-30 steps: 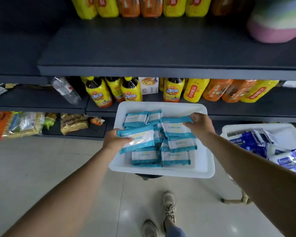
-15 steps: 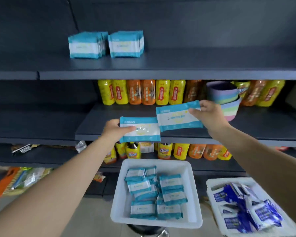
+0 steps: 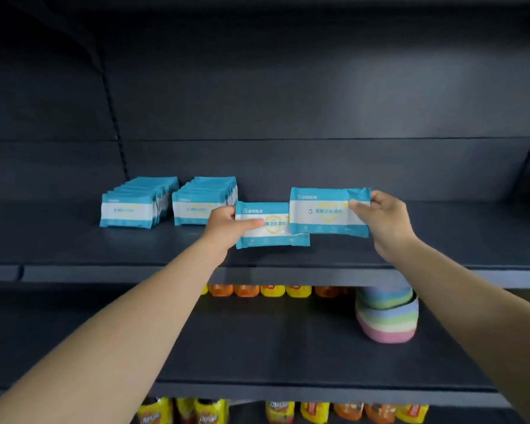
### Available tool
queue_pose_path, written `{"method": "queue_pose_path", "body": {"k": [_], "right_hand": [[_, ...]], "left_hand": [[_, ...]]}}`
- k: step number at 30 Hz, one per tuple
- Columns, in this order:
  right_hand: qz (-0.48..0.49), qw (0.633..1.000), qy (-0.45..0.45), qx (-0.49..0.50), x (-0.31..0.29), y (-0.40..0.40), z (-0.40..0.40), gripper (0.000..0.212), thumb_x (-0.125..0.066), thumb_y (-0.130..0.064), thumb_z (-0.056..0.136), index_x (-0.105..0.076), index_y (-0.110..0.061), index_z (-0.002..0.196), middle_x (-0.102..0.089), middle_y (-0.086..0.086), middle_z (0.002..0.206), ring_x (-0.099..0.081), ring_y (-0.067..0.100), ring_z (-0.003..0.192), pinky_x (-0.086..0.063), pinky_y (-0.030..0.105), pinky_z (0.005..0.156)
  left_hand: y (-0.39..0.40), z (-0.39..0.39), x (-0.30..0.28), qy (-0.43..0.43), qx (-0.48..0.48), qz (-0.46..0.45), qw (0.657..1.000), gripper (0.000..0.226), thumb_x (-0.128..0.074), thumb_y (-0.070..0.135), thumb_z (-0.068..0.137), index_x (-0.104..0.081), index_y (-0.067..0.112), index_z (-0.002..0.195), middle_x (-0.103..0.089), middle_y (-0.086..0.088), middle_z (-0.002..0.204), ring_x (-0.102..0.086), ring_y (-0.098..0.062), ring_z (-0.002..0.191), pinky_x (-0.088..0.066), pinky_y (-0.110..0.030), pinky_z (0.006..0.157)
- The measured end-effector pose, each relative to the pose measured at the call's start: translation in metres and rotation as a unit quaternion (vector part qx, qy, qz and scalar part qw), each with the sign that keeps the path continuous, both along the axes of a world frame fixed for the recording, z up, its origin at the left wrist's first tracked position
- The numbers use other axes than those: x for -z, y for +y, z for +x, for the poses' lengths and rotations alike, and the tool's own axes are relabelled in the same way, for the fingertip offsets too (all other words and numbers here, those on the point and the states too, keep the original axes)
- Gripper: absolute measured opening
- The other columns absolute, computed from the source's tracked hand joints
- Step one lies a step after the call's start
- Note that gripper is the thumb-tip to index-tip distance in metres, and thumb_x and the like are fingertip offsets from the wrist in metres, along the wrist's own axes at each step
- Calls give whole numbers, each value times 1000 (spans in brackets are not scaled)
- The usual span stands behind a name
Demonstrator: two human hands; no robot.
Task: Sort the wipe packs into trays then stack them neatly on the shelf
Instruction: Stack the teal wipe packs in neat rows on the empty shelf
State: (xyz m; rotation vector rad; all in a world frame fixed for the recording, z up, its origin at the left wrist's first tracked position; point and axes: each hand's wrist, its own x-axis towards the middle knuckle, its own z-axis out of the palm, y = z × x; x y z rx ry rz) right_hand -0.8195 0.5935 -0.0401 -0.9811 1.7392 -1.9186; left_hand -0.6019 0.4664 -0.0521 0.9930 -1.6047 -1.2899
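Two teal-and-white wipe packs are now at top-shelf level, having been lifted there from the white tray below within the last second; that tray is no longer in view. The left pack is pinched at its left end by the left hand, thumb on the front face. The right pack is pinched at its right end by the right hand and sits slightly higher, its left edge overlapping the left pack. Both are held upright, face forward, over the top shelf; contact with the shelf cannot be confirmed.

Just left stand two rows of packs already shelved, the nearer row beside the left hand and the far row beyond it.

Assessment: stacking is under way; these packs appear destined to start a third row. On the shelf below are drink bottles and a pastel striped object.
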Motion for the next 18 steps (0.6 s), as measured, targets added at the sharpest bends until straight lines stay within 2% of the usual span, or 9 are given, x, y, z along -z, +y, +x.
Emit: {"method": "queue_pose_path", "body": {"k": [4,7,11,15,18], "right_hand": [[-6,1000,-23,3,5,-47,-44,2,-65,-12,90,-63,-11,89,-72,7,95,-70,24,89,-55,42,87],[-8,999,-45,11,16,-80,-68,4,-63,-9,91,-60,-10,88,-71,13,100,-68,29,93,-54,44,89],[-6,997,-69,26,36,-118,-91,6,-59,-5,91,-58,-8,87,-67,15,98,-65,25,82,-53,37,80],[-5,997,-76,23,49,-149,-112,10,-56,-7,94,-55,-10,85,-66,11,93,-63,22,81,-50,42,83],[-6,997,-76,11,52,-164,-125,9,-54,-7,95,-54,-10,86,-65,10,95,-63,26,89,-49,46,89]], "left_hand": [[-45,-39,-2,12,0,0,1000,22,-76,6,76,-67,13,95,-70,2,92,-67,-9,82,-52,-19,66],[-78,-65,8,20,-16,3,1000,20,-75,4,77,-68,10,95,-72,-2,95,-68,-15,86,-55,-27,76],[-120,-94,24,45,-47,18,998,15,-71,2,81,-67,10,93,-71,-6,98,-68,-17,84,-54,-29,78],[-158,-116,37,55,-46,37,997,11,-63,5,87,-66,13,94,-71,-6,100,-68,-20,93,-53,-38,90],[-181,-129,43,46,-40,26,998,13,-59,5,90,-65,17,92,-70,-3,99,-67,-20,96,-51,-40,93]]}}
